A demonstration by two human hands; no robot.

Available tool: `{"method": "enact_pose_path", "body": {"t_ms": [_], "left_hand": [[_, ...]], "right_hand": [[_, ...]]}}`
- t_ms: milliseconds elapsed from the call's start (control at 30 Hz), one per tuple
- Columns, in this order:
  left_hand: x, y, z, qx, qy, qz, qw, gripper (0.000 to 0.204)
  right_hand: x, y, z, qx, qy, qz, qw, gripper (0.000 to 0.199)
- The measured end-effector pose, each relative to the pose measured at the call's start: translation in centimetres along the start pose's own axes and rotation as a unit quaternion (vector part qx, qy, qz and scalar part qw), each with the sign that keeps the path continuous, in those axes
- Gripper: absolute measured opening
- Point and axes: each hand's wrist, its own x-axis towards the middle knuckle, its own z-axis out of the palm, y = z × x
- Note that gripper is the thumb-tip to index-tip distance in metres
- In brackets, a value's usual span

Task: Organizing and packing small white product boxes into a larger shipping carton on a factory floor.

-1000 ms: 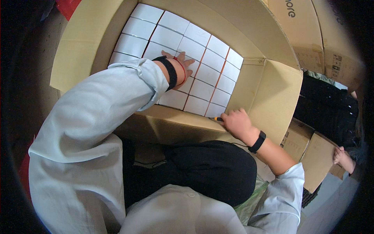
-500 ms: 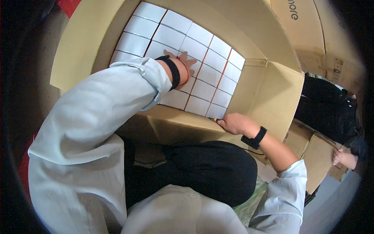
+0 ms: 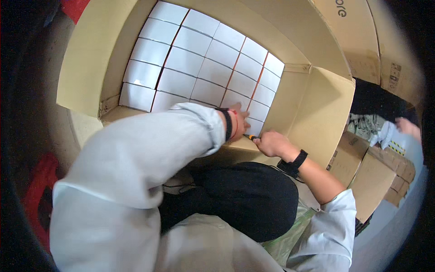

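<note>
Inside a large open cardboard box (image 3: 317,109), several white boxes (image 3: 181,59) stand packed in close rows, with orange strips showing in some gaps. My left hand (image 3: 237,121) is over the white boxes near the close right corner, fingers spread and slightly blurred. It holds nothing that I can see. Just to its right, at the cardboard box's near edge, my right hand (image 3: 271,143) is closed around a slim orange-and-black tool (image 3: 252,137). The tool's dark tip points left, close to my left fingers; its exact kind is too small to make out.
Tall cardboard boxes (image 3: 351,41) stand at the far right. Below them, another person's hand (image 3: 408,128) is beside clear-wrapped items (image 3: 374,129) above smaller cardboard boxes (image 3: 374,177). Red material (image 3: 41,195) lies at the left, and green-tinted plastic (image 3: 290,235) sits by my right arm.
My left hand has slid right and nearer across the white boxes, toward my right hand. My right hand stays nearly in place with the tool. The other person's hand has moved up, and wrapped items now show.
</note>
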Motion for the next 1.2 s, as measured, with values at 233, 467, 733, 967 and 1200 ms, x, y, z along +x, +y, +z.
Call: {"method": "enact_pose_path", "body": {"t_ms": [233, 467, 733, 967, 1200], "left_hand": [[-1.1, -1.2, -0.9, 0.195, 0.005, 0.032, 0.980, 0.040], [-2.3, -1.0, -1.4, 0.196, 0.050, 0.008, 0.979, 0.038], [-2.1, -1.3, -2.4, 0.148, 0.031, 0.004, 0.989, 0.037], [-2.5, -1.5, -2.4, 0.135, 0.027, 0.009, 0.990, 0.037], [-2.4, -1.6, -2.5, 0.127, 0.017, 0.007, 0.992, 0.038]], "right_hand": [[0.2, -0.3, -0.2, 0.011, -0.003, 0.015, 1.000, 0.053], [-1.1, -1.6, -2.2, -0.021, -0.048, 0.036, 0.998, 0.049], [-1.8, -1.8, -3.6, -0.079, -0.080, 0.036, 0.993, 0.045], [-2.8, -1.3, -3.7, -0.095, -0.043, 0.017, 0.994, 0.045], [-3.2, -0.1, -2.8, -0.064, -0.003, 0.002, 0.998, 0.049]]}}
